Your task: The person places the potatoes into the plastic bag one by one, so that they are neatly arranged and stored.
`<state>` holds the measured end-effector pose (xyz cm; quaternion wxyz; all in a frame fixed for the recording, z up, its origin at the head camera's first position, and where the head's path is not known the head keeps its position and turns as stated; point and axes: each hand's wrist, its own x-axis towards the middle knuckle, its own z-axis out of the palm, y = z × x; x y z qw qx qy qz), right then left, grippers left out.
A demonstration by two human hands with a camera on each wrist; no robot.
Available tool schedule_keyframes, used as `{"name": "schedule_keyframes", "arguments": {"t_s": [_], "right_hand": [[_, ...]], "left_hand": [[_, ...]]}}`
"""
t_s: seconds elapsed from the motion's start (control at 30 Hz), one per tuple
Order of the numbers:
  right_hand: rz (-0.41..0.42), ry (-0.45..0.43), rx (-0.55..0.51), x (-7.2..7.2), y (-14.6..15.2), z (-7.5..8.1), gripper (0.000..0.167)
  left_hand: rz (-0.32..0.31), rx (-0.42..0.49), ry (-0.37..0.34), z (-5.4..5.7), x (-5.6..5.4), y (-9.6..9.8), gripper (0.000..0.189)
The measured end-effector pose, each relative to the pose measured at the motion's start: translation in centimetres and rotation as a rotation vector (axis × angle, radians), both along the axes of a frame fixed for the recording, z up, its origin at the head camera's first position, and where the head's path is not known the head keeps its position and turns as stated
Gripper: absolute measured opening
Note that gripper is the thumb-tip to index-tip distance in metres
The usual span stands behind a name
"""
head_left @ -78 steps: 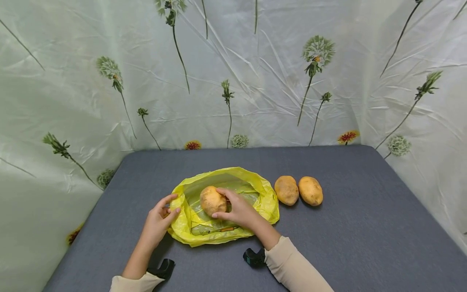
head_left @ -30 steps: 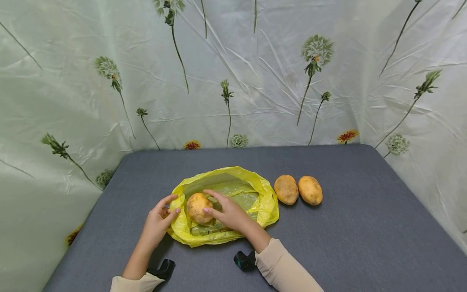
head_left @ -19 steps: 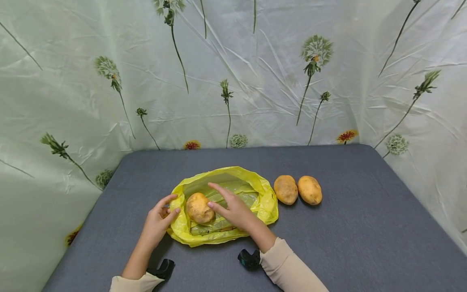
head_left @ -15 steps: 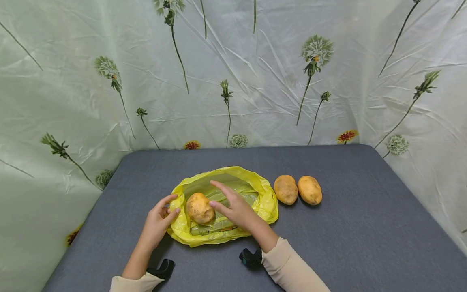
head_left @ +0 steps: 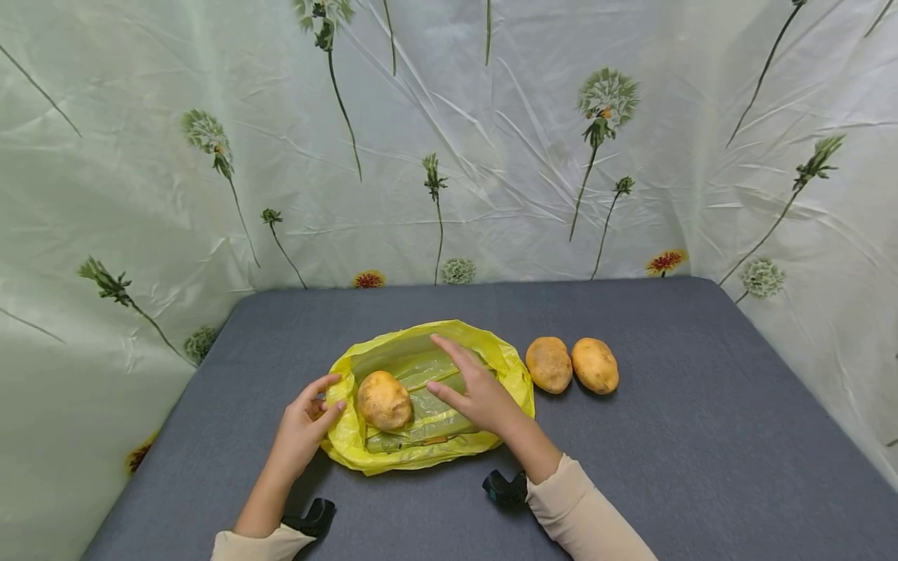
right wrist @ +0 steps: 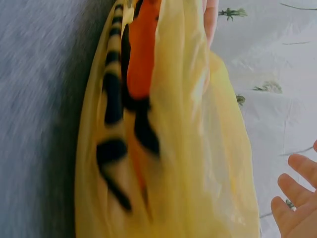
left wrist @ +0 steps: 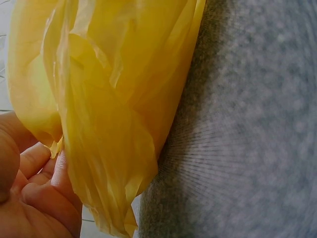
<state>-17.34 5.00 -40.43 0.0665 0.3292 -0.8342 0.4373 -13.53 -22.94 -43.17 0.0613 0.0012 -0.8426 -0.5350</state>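
Observation:
A yellow plastic bag (head_left: 515,389) lies with its mouth spread wide, and one potato (head_left: 384,400) rests inside at its left end. My left hand (head_left: 303,425) grips the bag's left rim; the left wrist view shows the yellow film (left wrist: 114,124) caught between thumb and fingers. Over the bag's right half hovers my right hand (head_left: 480,393), fingers spread and holding nothing. Its fingers (right wrist: 292,193) also show at the right edge of the right wrist view, apart from the bag. Two more potatoes, one (head_left: 549,365) beside the bag and another (head_left: 595,366) to its right, lie outside.
The grey cloth-covered table (head_left: 701,452) extends around the bag. A pale curtain with a flower print (head_left: 519,156) hangs behind it. Black wrist straps (head_left: 505,488) sit on both forearms. Orange and black print (right wrist: 141,54) shows on the bag's near side.
My right hand first carried the potato leftward inside the bag, then let go of it and drew back up and right. The left hand keeps its place on the rim.

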Motion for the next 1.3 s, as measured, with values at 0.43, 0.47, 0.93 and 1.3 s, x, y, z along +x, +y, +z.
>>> {"name": "schedule_keyframes", "arguments": {"t_s": [0.43,0.47,0.93,1.3], "right_hand": [[-0.079,0.072,0.000,-0.5,3.8,-0.5,0.065],[-0.084,0.076,0.003,-0.6,4.1,-0.7,0.065],[-0.183,0.102,0.038,-0.8,7.7,-1.3,0.066],[-0.202,0.232,0.036,-1.2,10.8,-1.9,0.065]], "left_hand": [[-0.010,0.017,0.023,-0.1,-0.1,0.0,0.040],[-0.010,0.019,0.024,-0.1,-0.1,0.0,0.040],[-0.004,0.008,0.004,-0.1,-0.1,-0.1,0.041],[-0.004,0.011,0.020,-0.3,-0.2,-0.1,0.041]]}}
